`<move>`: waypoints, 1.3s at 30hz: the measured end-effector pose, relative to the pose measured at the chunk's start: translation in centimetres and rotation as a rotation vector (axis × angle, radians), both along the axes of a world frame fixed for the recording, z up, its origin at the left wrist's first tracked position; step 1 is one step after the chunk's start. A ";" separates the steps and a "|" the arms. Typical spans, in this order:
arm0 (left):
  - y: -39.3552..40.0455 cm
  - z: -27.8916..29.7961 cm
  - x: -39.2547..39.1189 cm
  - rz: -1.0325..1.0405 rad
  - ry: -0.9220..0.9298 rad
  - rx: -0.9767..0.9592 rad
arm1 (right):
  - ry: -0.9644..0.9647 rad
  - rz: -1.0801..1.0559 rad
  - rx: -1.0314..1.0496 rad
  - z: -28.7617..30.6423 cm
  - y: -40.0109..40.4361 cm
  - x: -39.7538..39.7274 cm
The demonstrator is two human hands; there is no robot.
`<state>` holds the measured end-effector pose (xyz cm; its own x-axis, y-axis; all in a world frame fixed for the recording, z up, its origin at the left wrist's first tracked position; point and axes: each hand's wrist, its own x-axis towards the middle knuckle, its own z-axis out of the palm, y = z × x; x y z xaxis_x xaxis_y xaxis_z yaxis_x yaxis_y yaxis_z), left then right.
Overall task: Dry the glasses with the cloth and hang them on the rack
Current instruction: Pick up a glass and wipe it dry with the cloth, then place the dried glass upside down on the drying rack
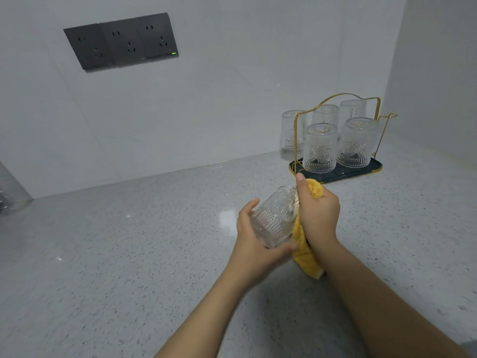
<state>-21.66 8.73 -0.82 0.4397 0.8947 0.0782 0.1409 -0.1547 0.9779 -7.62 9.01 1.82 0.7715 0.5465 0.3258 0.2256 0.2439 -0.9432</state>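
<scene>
Five glasses (319,148): already upside down on the rack (335,174), draining.
Glass in hand (275,218): your left hand (254,241) grasps it tilted above the desk (129,254), mouth towards the cloth.
Cloth (305,257): your right hand (318,213) fingers clench it at the rim, wiping.

Head view: looked forward and down from above the countertop (129,254), near it.
Facing: toward the wall corner at 1 o'clock.
</scene>
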 end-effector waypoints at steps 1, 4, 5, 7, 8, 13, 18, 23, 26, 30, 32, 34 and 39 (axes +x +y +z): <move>0.1 -0.3 0.0 0.045 0.024 0.127 | 0.018 0.000 -0.006 -0.1 0.1 0.0; 0.5 -0.3 -0.4 0.072 -0.131 0.139 | 0.045 0.039 0.012 -0.2 0.1 -0.1; 0.5 0.0 -0.5 0.067 -0.219 0.030 | 0.028 0.054 0.028 -0.2 0.1 -0.3; 0.8 0.2 -0.6 0.037 -0.395 -0.231 | -0.032 0.078 0.069 -0.2 0.0 -0.6; 0.8 0.3 -0.5 0.012 -0.456 -0.336 | -0.057 0.088 0.092 -0.2 -0.1 -0.7; 0.3 1.0 0.3 0.025 -0.520 -0.549 | -0.172 0.011 0.124 -0.1 -0.7 0.0; -0.3 2.3 1.5 0.133 -0.427 -0.428 | -0.099 -0.123 0.061 0.5 -1.7 2.0; 0.7 6.3 4.0 0.101 -0.336 -0.186 | -0.061 -0.194 -0.015 0.7 -3.7 6.0; 1.2 8.7 6.9 0.074 -0.291 -0.068 | -0.076 -0.205 -0.045 0.9 -4.9 8.6; 1.7 11.1 11.6 0.043 -0.229 0.050 | -0.099 -0.246 -0.023 1.7 -5.8 11.9; 2.1 12.0 14.2 0.044 -0.222 0.092 | -0.113 -0.263 -0.011 2.2 -5.9 13.1; 2.8 12.8 16.7 0.043 -0.204 0.151 | -0.121 -0.277 -0.013 2.5 -5.7 14.4; 4.9 14.6 22.4 0.010 -0.085 0.401 | -0.110 -0.268 -0.005 2.5 -4.8 17.5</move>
